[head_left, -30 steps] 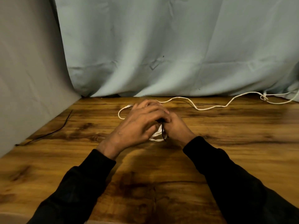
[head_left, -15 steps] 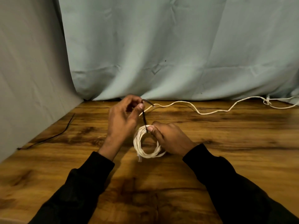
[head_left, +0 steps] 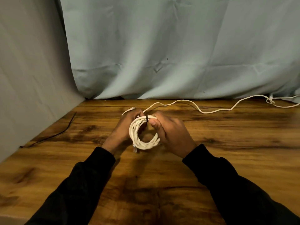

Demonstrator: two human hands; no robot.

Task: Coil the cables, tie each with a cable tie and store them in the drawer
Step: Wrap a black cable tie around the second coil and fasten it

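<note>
White cable (head_left: 142, 135), wound into a round coil, is held up just above the desk (head_left: 227, 143), between the two hands. A thin black cable tie (head_left: 147, 118) goes around the top of the coil and pulls the loops together there. The right hand (head_left: 172, 133) grips the coil on its right side, with the thumb pressed on the cable just beside the tie. The left hand (head_left: 125, 127) is behind the left side of the coil with its fingers curled around the top of the loops near the tie. A clear plug end pokes out at the bottom left of the coil.

A second white cable (head_left: 211, 109) lies loose on the desk behind the hands. It wiggles away to the far right, along the bottom of the blue-grey curtain (head_left: 178, 54). Its near end sits just behind the left hand.

A spare black cable tie (head_left: 53, 135) lies flat on the desk far to the left, close to the grey wall (head_left: 29, 78).

Both arms wear black sleeves (head_left: 235, 184).
</note>
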